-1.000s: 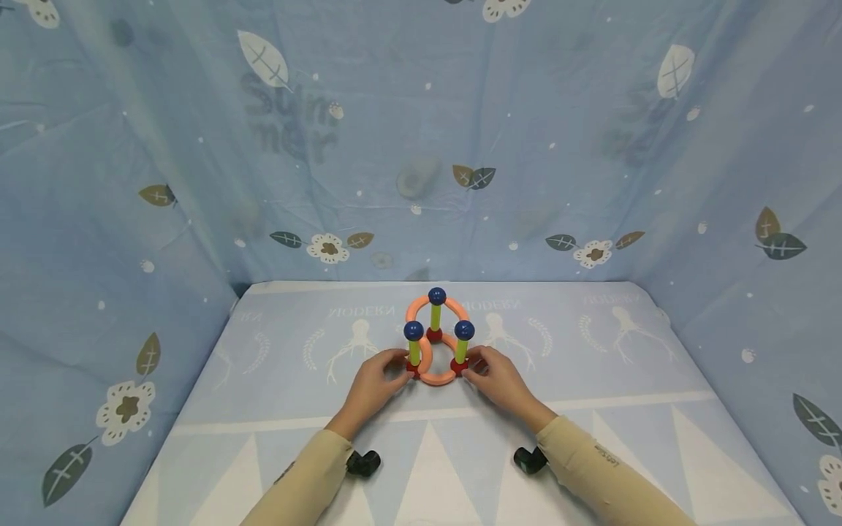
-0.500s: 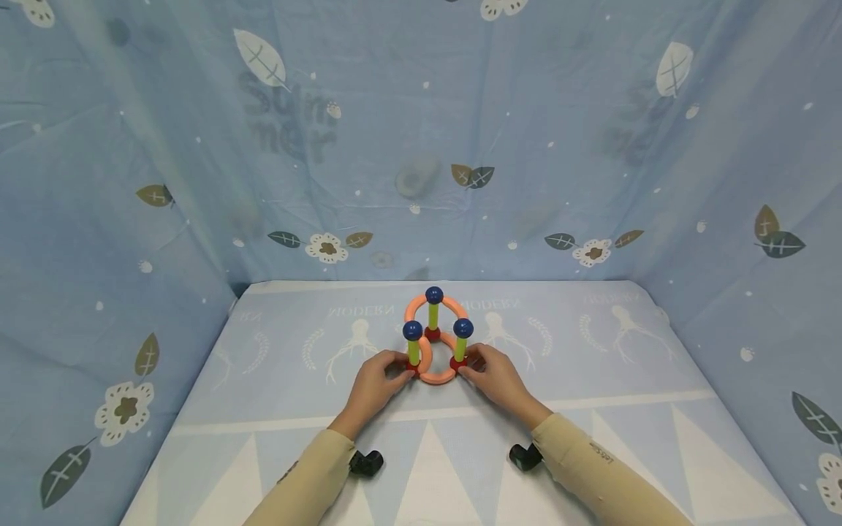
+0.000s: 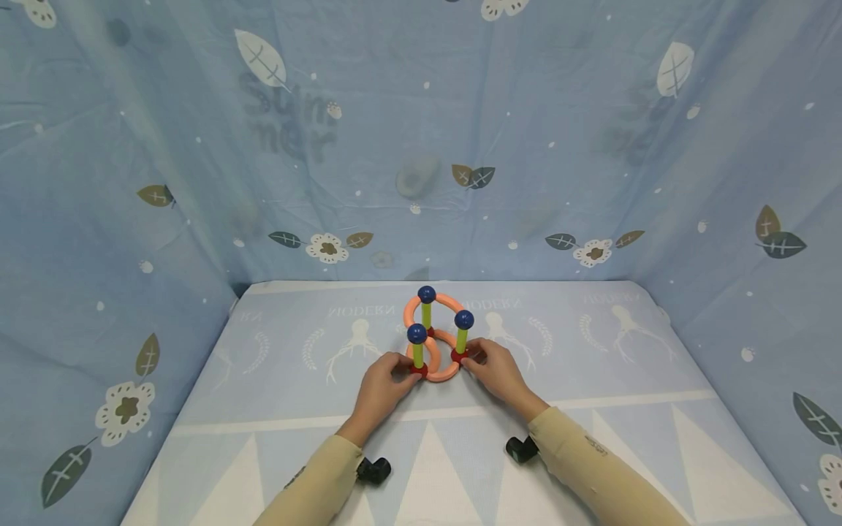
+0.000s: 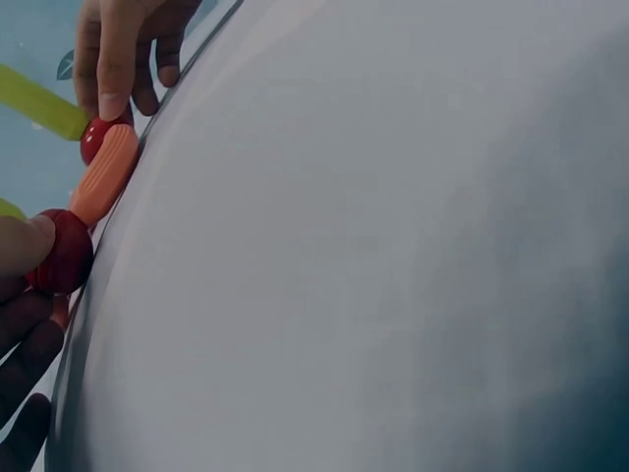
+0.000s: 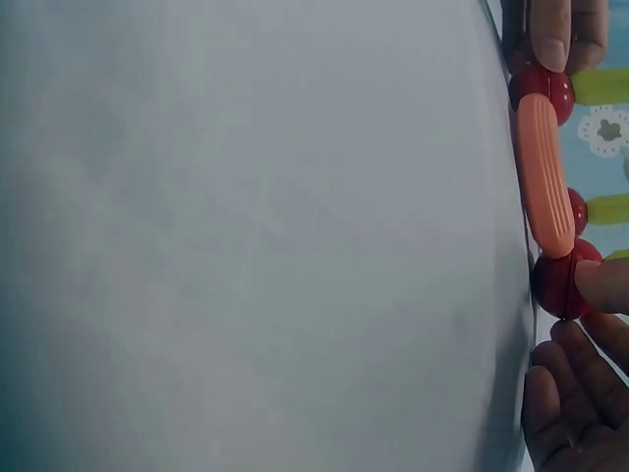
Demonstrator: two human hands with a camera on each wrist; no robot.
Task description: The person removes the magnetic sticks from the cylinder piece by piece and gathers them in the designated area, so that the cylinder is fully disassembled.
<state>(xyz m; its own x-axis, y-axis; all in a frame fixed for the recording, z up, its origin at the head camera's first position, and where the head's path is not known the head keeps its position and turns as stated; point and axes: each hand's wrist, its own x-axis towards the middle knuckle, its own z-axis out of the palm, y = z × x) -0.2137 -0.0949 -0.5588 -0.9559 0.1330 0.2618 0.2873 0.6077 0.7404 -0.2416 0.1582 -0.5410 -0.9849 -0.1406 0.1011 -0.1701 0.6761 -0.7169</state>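
A magnetic ball-and-stick structure (image 3: 444, 376) stands on the table. Its base has red balls (image 3: 459, 356) joined by orange curved sticks. Three yellow-green sticks (image 3: 462, 341) rise upright, each topped by a blue ball (image 3: 417, 334). More orange curved pieces (image 3: 449, 300) stand between the posts. My left hand (image 3: 383, 387) pinches the front-left red ball (image 4: 64, 254) between thumb and fingers. On the other side, my right hand (image 3: 498, 371) pinches the right red ball (image 5: 565, 282). The rear red ball is partly hidden in the head view.
The table (image 3: 559, 467) wears a pale blue and white patterned cover. Blue printed curtains (image 3: 421, 131) enclose its back and both sides. Black wrist devices (image 3: 375, 471) sit at both sleeve cuffs.
Both hands have turned the structure anticlockwise as seen from above. Its rear post shifted left, the right post moved slightly away, and the front-left post came slightly right and nearer.
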